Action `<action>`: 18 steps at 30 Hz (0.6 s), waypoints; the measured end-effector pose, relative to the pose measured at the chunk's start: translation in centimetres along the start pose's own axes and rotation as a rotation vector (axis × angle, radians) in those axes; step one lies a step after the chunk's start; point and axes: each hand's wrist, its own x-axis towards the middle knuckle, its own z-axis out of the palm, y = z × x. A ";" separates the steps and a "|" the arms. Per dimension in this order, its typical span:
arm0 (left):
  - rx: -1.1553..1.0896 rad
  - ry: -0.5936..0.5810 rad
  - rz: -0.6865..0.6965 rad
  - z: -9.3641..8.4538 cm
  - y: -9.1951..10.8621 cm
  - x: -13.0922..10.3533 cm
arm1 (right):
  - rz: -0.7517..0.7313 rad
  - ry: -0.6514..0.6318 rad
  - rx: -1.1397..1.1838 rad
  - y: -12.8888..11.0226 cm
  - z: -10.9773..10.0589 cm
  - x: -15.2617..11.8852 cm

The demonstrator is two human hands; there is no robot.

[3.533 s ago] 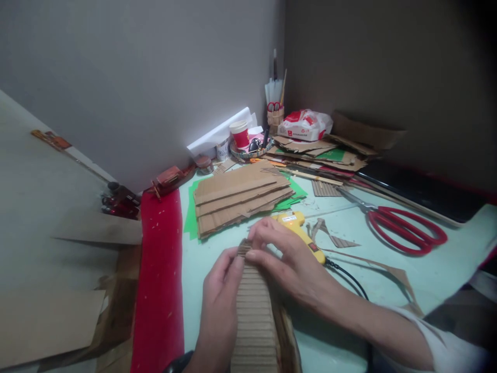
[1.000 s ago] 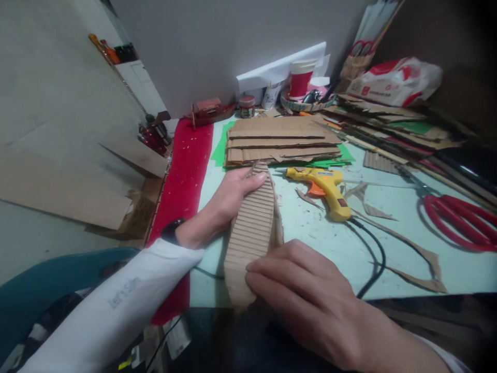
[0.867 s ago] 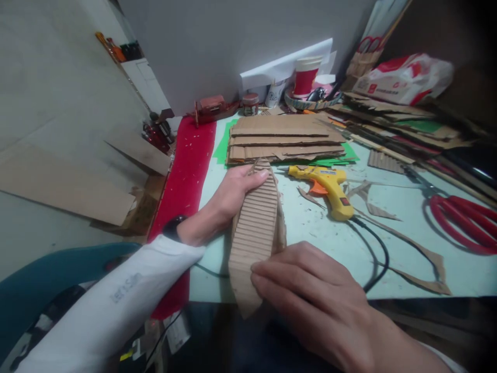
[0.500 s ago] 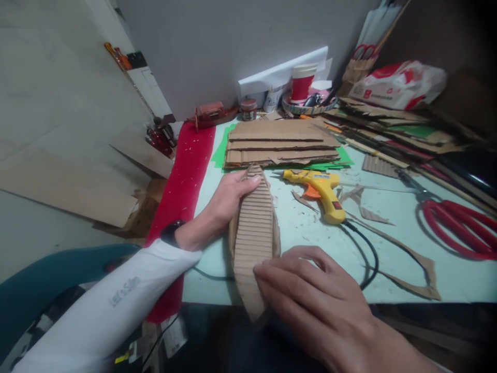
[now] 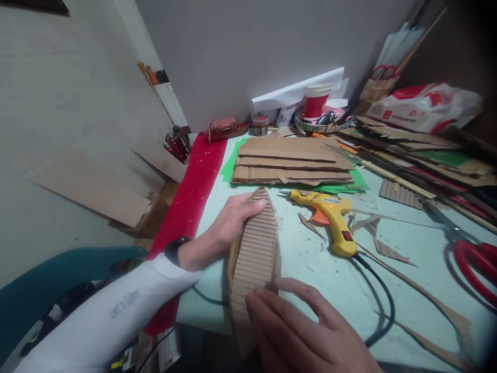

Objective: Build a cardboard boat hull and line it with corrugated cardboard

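A boat-shaped cardboard piece (image 5: 256, 243) with a ribbed top face stands out from the table's front edge, pointed at its far end. My left hand (image 5: 240, 217) grips it near that tip, thumb on the ribbed face and fingers hidden beneath. At the near end, my right hand (image 5: 303, 326) is closed along its right side, fingertips pressed on the surface; its thumb is hidden. To the right lies a yellow hot glue gun (image 5: 328, 212) with an orange trigger, its nozzle pointing left and its black cord running toward me.
Stacked cardboard sheets (image 5: 287, 160) lie on green paper behind the piece. Red-handled scissors (image 5: 473, 264) and cardboard offcuts (image 5: 430, 305) are at the right. A red cloth strip (image 5: 202, 181) runs down the table's left side. A paper cup (image 5: 316, 102) stands at the back.
The camera view has shifted, so the table and its things appear lower and further right. Both hands keep hold of the cardboard piece, with little other movement.
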 end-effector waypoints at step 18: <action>-0.056 0.012 -0.057 0.0 -0.4 0.2 | -0.098 -0.105 -0.129 0.8 0.9 -1.4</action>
